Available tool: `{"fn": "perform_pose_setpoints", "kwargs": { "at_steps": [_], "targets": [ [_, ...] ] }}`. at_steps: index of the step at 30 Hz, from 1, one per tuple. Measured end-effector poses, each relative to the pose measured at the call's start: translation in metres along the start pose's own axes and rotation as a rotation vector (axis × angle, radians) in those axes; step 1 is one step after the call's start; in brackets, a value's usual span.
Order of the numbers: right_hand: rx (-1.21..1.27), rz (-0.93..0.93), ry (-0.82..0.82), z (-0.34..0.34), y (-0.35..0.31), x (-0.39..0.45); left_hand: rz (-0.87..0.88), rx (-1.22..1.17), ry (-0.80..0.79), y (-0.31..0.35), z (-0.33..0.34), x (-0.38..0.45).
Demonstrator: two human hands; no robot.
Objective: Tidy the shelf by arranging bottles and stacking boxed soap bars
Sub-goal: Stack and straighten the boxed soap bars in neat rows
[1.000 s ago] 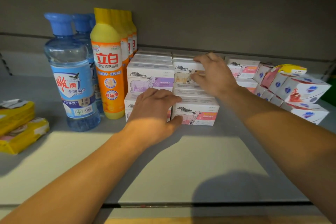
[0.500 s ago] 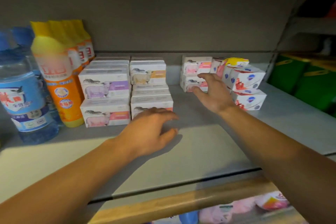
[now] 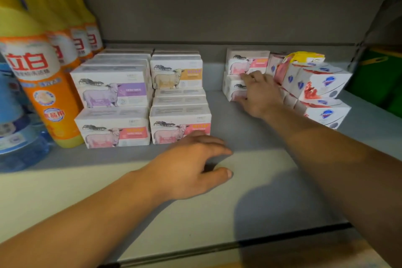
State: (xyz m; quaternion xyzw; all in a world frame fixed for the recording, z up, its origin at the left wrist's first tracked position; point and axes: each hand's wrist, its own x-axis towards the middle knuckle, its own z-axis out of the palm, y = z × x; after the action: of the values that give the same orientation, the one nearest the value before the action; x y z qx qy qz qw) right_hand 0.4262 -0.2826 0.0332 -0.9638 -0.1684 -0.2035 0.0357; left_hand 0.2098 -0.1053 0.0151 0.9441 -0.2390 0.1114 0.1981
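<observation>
Reaching across the shelf [image 3: 272, 191], the right hand [image 3: 260, 95] grasps the lower of two pink sheep soap boxes [image 3: 233, 91] stacked near the back wall, thumb at its bottom front edge and fingers over the top, just under the upper pink box [image 3: 245, 62]. Right beside that pair sits a messy, tilted pile of white boxes with blue shield logos [image 3: 315, 85], one yellow packet [image 3: 306, 56] on top. The left hand [image 3: 189, 169] hovers loose over the shelf with fingers spread, holding nothing, just in front of the neat sheep-box stacks [image 3: 143, 98] in the middle. Orange-and-yellow detergent bottles [image 3: 41, 85] line up on the left, and a blue bottle [image 3: 13, 132] is cut off at the edge.
</observation>
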Motion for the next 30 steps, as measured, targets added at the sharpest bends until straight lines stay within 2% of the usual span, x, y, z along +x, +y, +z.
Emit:
{"fn": "perform_pose_setpoints", "kwargs": {
  "at_steps": [4, 10, 17, 19, 23, 26, 28, 30],
  "targets": [
    [-0.105, 0.016, 0.083, -0.002, -0.004, 0.003, 0.006, 0.002, 0.01, 0.0, 0.001, 0.0],
    [-0.001, -0.042, 0.141, -0.013, -0.006, -0.011, 0.0, -0.018, 0.006, 0.003, -0.001, 0.0],
    [0.524, -0.034, 0.219, -0.062, -0.016, -0.063, -0.032, -0.114, -0.018, 0.009, -0.014, -0.004],
    [0.611, -0.057, 0.237, -0.081, -0.025, -0.074, -0.092, -0.231, 0.085, 0.01, -0.024, -0.009],
    [0.737, -0.126, 0.235, -0.116, -0.053, -0.089, -0.241, -0.469, 0.452, 0.002, -0.048, -0.015],
    [0.706, -0.25, 0.171, -0.134, -0.08, -0.091, -0.352, -0.348, 0.689, -0.007, -0.067, -0.016],
    [0.664, -0.349, 0.099, -0.136, -0.098, -0.088, -0.384, -0.301, 0.695, -0.013, -0.074, -0.017],
    [0.675, -0.399, 0.044, -0.132, -0.114, -0.085, -0.385, -0.374, 0.64, -0.019, -0.077, -0.019]
  ]
}}
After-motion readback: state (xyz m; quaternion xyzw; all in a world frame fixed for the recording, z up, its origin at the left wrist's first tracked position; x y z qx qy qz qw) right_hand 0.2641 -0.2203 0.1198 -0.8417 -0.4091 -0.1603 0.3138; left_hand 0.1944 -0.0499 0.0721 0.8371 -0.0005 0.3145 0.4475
